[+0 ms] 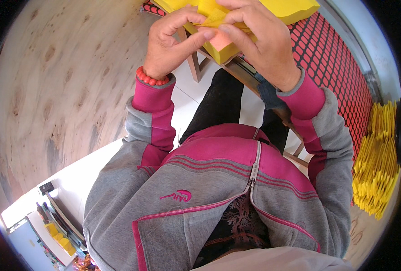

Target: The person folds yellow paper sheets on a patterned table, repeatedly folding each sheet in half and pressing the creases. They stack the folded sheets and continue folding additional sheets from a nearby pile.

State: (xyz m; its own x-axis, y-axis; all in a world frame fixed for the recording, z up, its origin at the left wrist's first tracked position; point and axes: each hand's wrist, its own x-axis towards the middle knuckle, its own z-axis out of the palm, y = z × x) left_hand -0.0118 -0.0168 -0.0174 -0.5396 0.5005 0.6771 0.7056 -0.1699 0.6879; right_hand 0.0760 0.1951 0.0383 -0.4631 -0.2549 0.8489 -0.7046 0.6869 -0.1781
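At the top of the head view, both hands hold a folded piece of yellow paper point(215, 19) between thumbs and fingers. My left hand point(173, 43), with a red bead bracelet point(151, 77) at the wrist, pinches its left side. My right hand point(266, 43) grips the other side, its thumb toward the middle. Just beneath the fingers is a yellow block-like piece point(219, 55) with a pale orange face point(221, 40); whether it joins the held paper, I cannot tell. Behind the hands lies more flat yellow paper point(293, 10). The topmost fingertips are partly cut off by the frame.
A red-and-black patterned cover point(331, 58) spreads at the right. On wood at the far right stands a long row of folded yellow papers point(374, 158). A large wooden board point(60, 90) fills the left. Yellow items point(59, 237) sit on a shelf at lower left.
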